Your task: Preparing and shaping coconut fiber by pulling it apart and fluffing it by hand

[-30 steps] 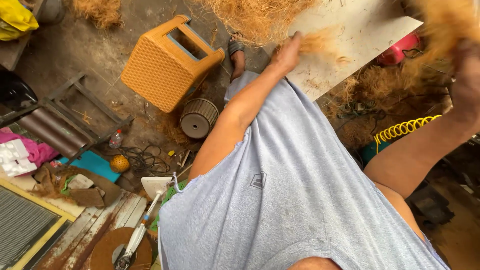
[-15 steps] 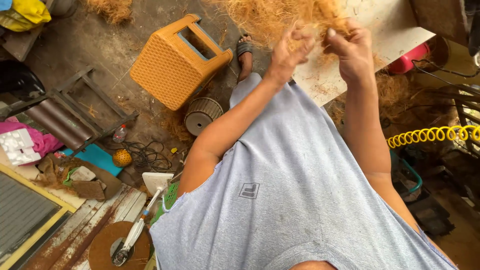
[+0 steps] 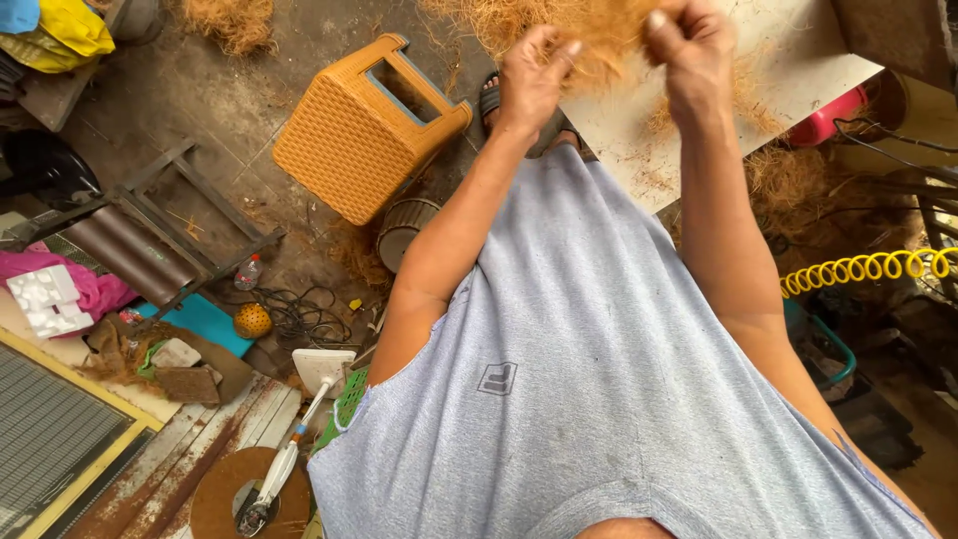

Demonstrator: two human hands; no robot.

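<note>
My left hand (image 3: 531, 78) and my right hand (image 3: 691, 50) are both raised in front of me, each pinching a tuft of brown coconut fibre (image 3: 604, 28). The two hands sit close together with the fibre stretched between them, above a white board (image 3: 798, 70) that is dusted with loose strands. My grey sleeveless shirt fills the lower middle of the view. A sandalled foot (image 3: 491, 98) shows just beyond my left hand.
An orange woven plastic stool (image 3: 359, 130) lies tipped on the dirt floor at left, a small ribbed basket (image 3: 404, 230) beside it. A yellow coiled hose (image 3: 868, 268) and a red container (image 3: 828, 120) are at right. Metal frame, cables, foam and cloths clutter the left.
My right hand came in from the far right to meet the left at the fibre; both hands now pull at the same clump, held slightly higher.
</note>
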